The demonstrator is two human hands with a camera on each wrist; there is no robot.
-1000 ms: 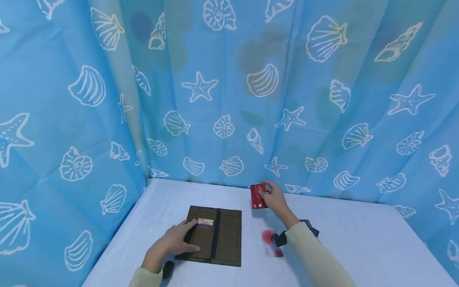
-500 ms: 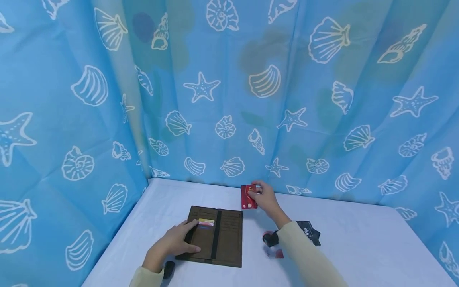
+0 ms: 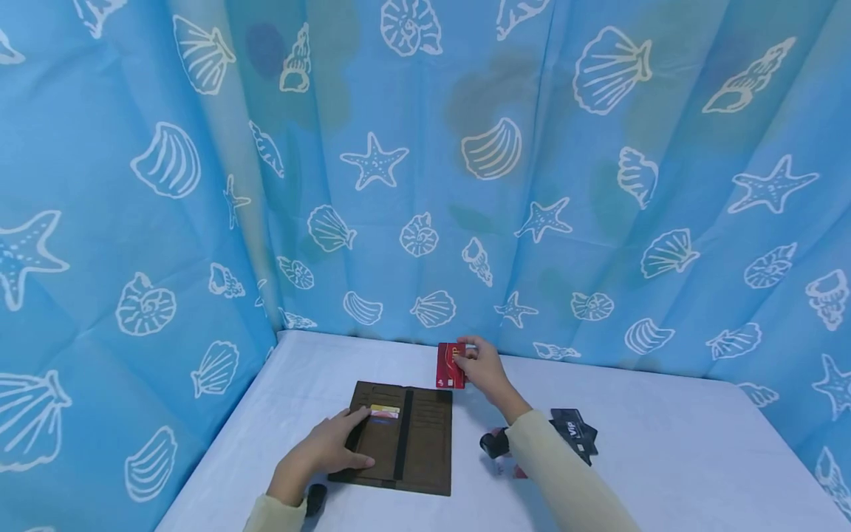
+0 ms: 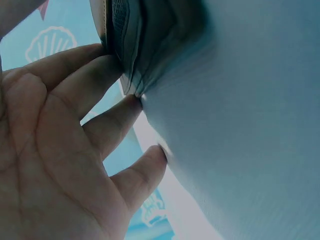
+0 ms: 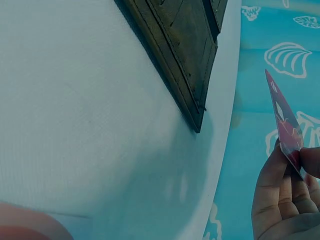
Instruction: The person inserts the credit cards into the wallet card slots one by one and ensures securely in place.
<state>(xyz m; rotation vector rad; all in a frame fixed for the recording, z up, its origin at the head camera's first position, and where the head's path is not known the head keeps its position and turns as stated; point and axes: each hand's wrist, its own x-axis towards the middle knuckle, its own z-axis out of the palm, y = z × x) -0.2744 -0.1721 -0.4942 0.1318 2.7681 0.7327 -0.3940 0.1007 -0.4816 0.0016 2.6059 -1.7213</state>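
Note:
An open brown wallet (image 3: pixel 428 443) lies on the white table, a dark strap running down its middle. My left hand (image 3: pixel 326 445) rests at its left side, thumb and index finger lying on the leather. In the left wrist view, other fingertips touch the wallet's edge (image 4: pixel 125 50) and the tabletop. Yellow and white card tops (image 3: pixel 385 411) show in a left slot. Beyond the wallet's upper right corner, my right hand (image 3: pixel 487 373) pinches a red VIP card (image 3: pixel 447 366) between thumb and fingers; the right wrist view shows this card (image 5: pixel 286 120) nearly edge-on, raised above the table.
Black VIP cards (image 3: pixel 569 425) lie overlapped right of my right forearm. A red and white card (image 3: pixel 521 471) is mostly hidden under that sleeve. Black wrist devices (image 3: pixel 495 445) sit at both cuffs. A blue shell-print curtain (image 3: pixel 412 185) hangs along the table's back and left.
My right hand has carried the red card leftward, toward the wallet's upper right corner. The black cards have come out from behind the forearm. My left hand stays on the wallet.

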